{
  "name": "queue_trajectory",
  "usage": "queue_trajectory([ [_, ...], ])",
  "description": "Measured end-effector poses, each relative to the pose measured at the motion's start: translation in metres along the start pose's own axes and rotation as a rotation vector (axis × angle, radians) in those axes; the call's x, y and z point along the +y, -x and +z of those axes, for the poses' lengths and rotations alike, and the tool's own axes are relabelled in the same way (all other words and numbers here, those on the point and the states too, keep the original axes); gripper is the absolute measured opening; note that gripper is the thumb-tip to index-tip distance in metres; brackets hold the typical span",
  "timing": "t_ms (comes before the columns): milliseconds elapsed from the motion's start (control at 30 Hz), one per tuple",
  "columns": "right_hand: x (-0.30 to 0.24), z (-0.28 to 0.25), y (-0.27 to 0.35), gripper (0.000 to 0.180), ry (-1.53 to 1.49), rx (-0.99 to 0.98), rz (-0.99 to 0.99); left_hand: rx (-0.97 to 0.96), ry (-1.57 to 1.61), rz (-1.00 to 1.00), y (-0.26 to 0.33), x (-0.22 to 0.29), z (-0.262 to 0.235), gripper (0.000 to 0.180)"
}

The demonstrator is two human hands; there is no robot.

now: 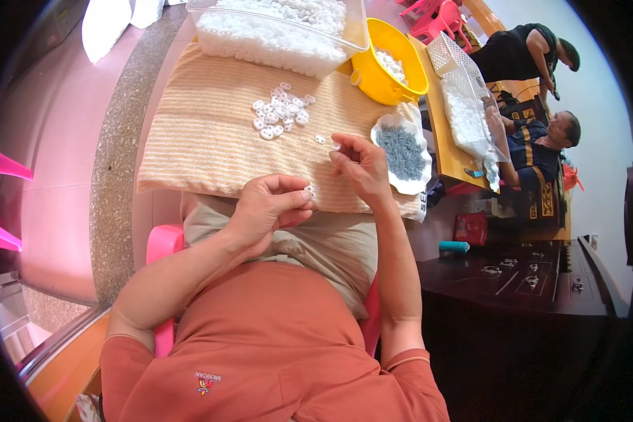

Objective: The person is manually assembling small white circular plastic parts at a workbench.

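My left hand [273,206] is closed over the near edge of a striped cloth [197,130], pinching a small white plastic piece [310,190] between thumb and fingertips. To its right and a little farther off, my right hand [363,167] pinches another small white piece [337,147], mostly covered by the fingers. One loose white two-holed piece [320,139] lies on the cloth just left of those fingertips. Beyond it is a loose pile of similar white pieces [281,111]. Beside my right hand, a white scalloped dish [413,188] holds many small grey screw-like parts [399,151].
A clear bin [355,39] full of white pieces stands at the far edge. Right of it is a yellow tub [415,67] with more pieces. Two people [541,144] are at a wooden table [439,133] bearing another clear bin. A pink stool [3,197] stands at left.
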State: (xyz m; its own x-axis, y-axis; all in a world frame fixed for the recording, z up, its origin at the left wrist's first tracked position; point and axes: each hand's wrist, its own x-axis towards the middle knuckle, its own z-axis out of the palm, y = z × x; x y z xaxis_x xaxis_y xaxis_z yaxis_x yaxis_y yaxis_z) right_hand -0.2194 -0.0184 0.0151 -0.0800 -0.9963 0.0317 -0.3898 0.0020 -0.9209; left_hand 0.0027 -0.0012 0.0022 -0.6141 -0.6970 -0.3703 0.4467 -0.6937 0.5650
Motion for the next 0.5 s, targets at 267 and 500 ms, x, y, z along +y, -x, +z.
queue_trajectory([
  [267, 0.005, 0.001, 0.018, 0.023, -0.05, -0.007, -0.027, 0.002, -0.004, -0.001, 0.001, 0.0, 0.002, 0.016],
  [500, 0.013, 0.009, 0.022, 0.022, -0.181, -0.003, 0.025, 0.002, -0.012, 0.007, -0.001, -0.001, 0.002, 0.016],
])
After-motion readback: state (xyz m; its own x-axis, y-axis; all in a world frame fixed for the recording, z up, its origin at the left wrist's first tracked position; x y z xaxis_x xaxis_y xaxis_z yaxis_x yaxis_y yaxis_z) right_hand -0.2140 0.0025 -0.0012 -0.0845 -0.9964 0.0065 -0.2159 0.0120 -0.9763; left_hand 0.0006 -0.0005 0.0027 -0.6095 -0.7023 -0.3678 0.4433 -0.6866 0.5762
